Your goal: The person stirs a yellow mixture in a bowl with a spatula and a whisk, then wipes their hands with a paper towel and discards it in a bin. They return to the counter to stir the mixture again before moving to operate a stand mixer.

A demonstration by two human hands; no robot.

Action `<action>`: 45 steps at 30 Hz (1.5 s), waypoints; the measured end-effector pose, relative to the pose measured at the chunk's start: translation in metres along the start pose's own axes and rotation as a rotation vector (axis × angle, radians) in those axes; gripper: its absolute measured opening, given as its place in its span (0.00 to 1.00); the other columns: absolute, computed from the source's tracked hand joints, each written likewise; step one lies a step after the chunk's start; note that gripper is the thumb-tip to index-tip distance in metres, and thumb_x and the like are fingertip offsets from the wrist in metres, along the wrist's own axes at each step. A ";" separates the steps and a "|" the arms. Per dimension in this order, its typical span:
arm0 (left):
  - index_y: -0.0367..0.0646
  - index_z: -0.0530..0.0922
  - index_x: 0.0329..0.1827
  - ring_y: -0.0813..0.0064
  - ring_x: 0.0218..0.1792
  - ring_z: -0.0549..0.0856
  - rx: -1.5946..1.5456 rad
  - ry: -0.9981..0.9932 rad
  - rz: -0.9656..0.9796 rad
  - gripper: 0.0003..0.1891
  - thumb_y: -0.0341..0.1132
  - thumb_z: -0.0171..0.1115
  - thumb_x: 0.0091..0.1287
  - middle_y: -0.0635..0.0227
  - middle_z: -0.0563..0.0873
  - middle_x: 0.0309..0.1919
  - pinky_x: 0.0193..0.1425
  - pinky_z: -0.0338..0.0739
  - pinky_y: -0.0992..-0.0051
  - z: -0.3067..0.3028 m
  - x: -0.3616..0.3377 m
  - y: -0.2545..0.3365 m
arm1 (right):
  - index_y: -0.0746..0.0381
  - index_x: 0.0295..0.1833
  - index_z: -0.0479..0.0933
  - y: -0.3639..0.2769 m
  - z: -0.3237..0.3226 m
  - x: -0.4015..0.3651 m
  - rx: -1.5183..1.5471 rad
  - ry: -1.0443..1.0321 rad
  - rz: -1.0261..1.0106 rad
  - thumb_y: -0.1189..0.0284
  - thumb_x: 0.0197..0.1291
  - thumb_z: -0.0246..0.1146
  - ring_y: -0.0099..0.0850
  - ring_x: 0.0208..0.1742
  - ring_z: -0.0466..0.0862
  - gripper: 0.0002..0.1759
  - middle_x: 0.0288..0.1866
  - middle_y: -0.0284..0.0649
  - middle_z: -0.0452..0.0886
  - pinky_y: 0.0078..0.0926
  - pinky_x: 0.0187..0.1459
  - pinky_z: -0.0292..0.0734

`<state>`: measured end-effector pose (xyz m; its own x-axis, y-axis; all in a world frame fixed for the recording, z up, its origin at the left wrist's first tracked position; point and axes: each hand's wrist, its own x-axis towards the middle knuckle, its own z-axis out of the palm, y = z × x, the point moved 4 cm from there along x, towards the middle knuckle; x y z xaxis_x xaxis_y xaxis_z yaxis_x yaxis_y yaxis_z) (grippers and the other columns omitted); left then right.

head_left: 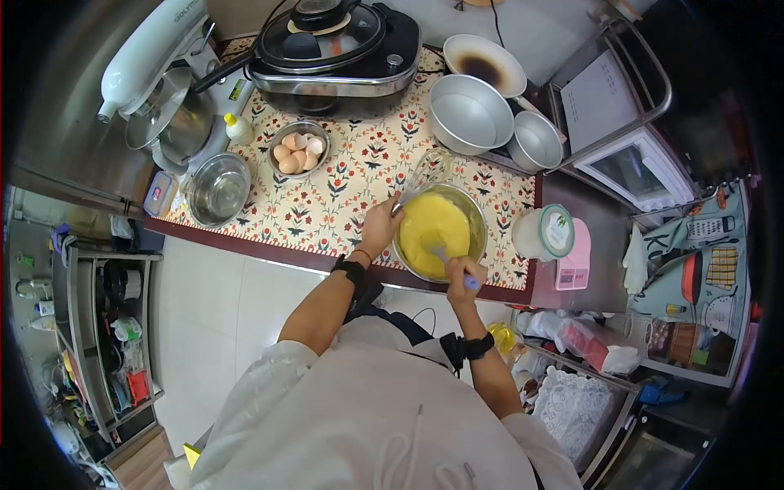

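Note:
A metal bowl of smooth yellow batter stands near the front edge of the counter. My left hand is closed around the handle of a wire whisk at the bowl's left rim, its wires pointing away from me past the far rim. In my right hand is a spatula with a purple handle, gripped over the near right rim. The spatula's pale head dips into the batter and is partly covered by it.
Left of the bowl are a small bowl of eggshells, an empty metal bowl and a stand mixer. Behind sit an electric cooker and round cake pans. A lidded tub and pink scale are on the right.

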<state>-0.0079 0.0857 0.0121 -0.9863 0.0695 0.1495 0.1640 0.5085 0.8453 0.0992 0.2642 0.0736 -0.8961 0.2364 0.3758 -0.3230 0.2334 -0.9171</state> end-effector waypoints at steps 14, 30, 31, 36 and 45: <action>0.37 0.76 0.50 0.55 0.25 0.81 0.016 -0.010 -0.043 0.18 0.33 0.59 0.55 0.47 0.80 0.25 0.32 0.75 0.65 0.000 -0.002 -0.001 | 0.63 0.16 0.63 -0.015 0.004 -0.019 -0.203 -0.164 -0.225 0.77 0.51 0.57 0.24 0.13 0.66 0.15 0.11 0.37 0.62 0.23 0.17 0.57; 0.39 0.76 0.50 0.54 0.30 0.82 0.064 -0.085 -0.056 0.19 0.33 0.60 0.55 0.48 0.82 0.29 0.37 0.76 0.63 -0.003 -0.003 0.006 | 0.59 0.18 0.60 -0.060 -0.064 0.075 0.487 0.401 0.280 0.76 0.57 0.49 0.20 0.11 0.60 0.14 0.09 0.31 0.59 0.19 0.15 0.57; 0.38 0.76 0.50 0.54 0.30 0.82 0.060 -0.084 -0.049 0.19 0.33 0.60 0.55 0.48 0.82 0.29 0.37 0.76 0.63 -0.003 -0.004 0.006 | 0.59 0.18 0.60 -0.065 -0.068 0.074 0.559 0.399 0.223 0.76 0.57 0.49 0.21 0.11 0.60 0.14 0.09 0.30 0.58 0.19 0.16 0.58; 0.38 0.76 0.51 0.56 0.23 0.80 0.035 -0.018 0.025 0.19 0.33 0.60 0.55 0.49 0.79 0.23 0.30 0.74 0.65 0.000 -0.003 0.003 | 0.60 0.17 0.63 -0.066 -0.028 0.037 -0.427 0.242 -0.503 0.79 0.58 0.49 0.23 0.14 0.65 0.16 0.12 0.33 0.64 0.20 0.21 0.62; 0.39 0.75 0.53 0.57 0.22 0.80 0.055 -0.028 0.012 0.22 0.32 0.60 0.53 0.49 0.79 0.21 0.30 0.74 0.65 -0.003 -0.004 0.008 | 0.61 0.17 0.63 -0.048 -0.024 0.057 0.367 0.050 0.358 0.78 0.58 0.52 0.16 0.16 0.65 0.16 0.14 0.30 0.66 0.16 0.17 0.56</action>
<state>-0.0029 0.0866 0.0202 -0.9846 0.0996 0.1440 0.1751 0.5540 0.8139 0.0704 0.2891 0.1421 -0.9574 0.2877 0.0271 -0.0920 -0.2148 -0.9723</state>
